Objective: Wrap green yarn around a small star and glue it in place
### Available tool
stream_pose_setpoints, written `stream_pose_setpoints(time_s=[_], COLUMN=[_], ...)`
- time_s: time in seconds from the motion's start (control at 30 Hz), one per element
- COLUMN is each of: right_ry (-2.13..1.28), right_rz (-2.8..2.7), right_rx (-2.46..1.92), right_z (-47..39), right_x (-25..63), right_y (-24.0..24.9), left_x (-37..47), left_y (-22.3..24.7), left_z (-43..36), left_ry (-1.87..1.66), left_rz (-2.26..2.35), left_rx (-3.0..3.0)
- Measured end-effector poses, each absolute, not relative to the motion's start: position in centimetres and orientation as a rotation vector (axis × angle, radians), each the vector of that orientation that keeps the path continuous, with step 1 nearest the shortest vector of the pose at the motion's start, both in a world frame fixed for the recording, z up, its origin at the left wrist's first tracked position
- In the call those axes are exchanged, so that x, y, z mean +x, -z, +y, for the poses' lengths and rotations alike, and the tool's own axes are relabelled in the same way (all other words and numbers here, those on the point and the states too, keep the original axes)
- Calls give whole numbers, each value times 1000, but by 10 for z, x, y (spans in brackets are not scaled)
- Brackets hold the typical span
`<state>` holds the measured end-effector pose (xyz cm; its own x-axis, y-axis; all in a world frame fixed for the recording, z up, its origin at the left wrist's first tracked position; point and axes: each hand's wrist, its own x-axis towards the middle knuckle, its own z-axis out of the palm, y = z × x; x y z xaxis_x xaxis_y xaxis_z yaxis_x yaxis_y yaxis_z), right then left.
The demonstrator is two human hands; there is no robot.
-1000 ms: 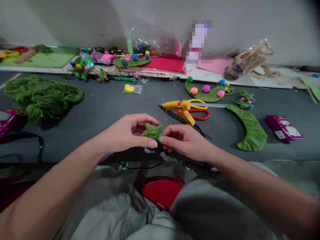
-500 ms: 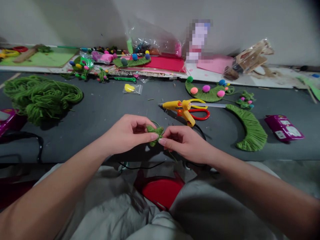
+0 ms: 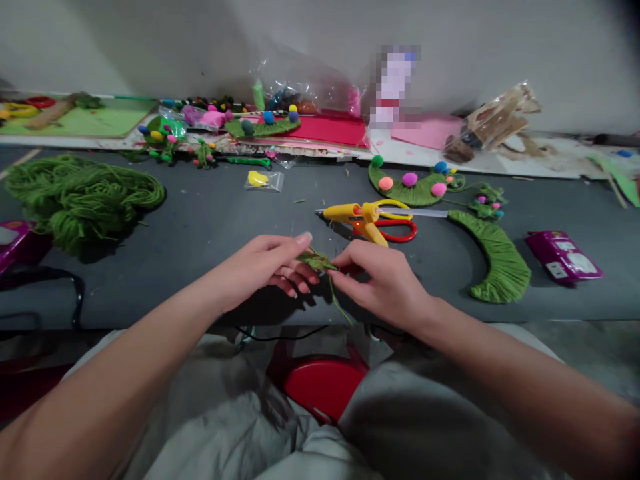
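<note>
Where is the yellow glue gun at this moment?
In the head view, the yellow glue gun lies right of centre on the dark table, just beyond the right hand, partly covering the scissors with red and yellow handles.

On the table (image 3: pixel 210 220), yarn heap (image 3: pixel 85 193) at left, glue gun (image 3: pixel 369 213) near middle, overlapping scissors (image 3: pixel 411 233), then crescent (image 3: pixel 503 257) and box (image 3: pixel 565 257) farther right. Behind the gun, second crescent (image 3: pixel 417 193); before it, yarn piece (image 3: pixel 318 262) at fingers of left hand (image 3: pixel 267 267) and right hand (image 3: pixel 387 280).
</note>
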<state>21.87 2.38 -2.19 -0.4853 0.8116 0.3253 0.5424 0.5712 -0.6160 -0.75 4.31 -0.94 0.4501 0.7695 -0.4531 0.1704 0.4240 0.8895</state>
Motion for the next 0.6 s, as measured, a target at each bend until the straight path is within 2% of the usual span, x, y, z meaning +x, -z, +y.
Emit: stream_pose_setpoints(time_s=[0.17, 0.4, 0.6], right_ry=[-568, -285, -282], right_rz=[-2439, -2624, -2742], right_rx=[-1026, -1486, -1636], right_z=[28, 31, 31], right_x=[218, 207, 198], right_y=[27, 30, 26], left_x=[-25, -44, -37], left_y=[14, 17, 20], left_z=[52, 64, 62], left_ry=[-489, -380, -287], left_rz=[1138, 1242, 1186], left_rx=[1274, 1571, 1745])
